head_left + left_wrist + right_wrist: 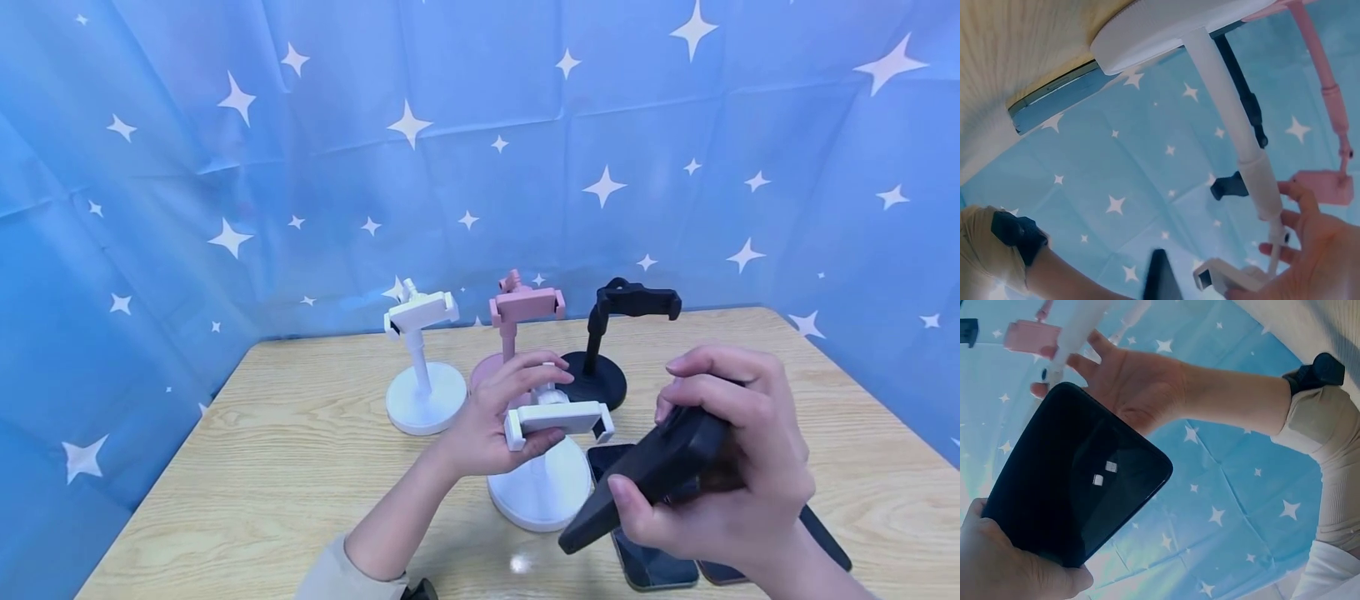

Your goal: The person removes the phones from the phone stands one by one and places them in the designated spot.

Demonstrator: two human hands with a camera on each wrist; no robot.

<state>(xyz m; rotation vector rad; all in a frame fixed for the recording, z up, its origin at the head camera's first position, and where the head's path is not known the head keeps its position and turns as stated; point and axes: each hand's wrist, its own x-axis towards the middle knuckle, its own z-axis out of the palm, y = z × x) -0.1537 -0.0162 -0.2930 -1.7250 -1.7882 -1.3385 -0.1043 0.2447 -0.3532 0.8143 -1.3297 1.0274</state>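
In the head view, my left hand holds the clamp head of the nearest white phone stand, fingers behind it and thumb under its front. The clamp faces me, with no phone in it, and the round base rests on the table. My right hand grips a black phone by its edges, tilted, to the right of that clamp and apart from it. The phone's dark glossy screen shows in the right wrist view. In the left wrist view, the stand's white pole rises beside my left fingers.
Behind stand another white phone stand, a pink phone stand and a black phone stand. Dark phones lie on the wooden table under my right hand, partly hidden. A blue star-patterned curtain hangs behind.
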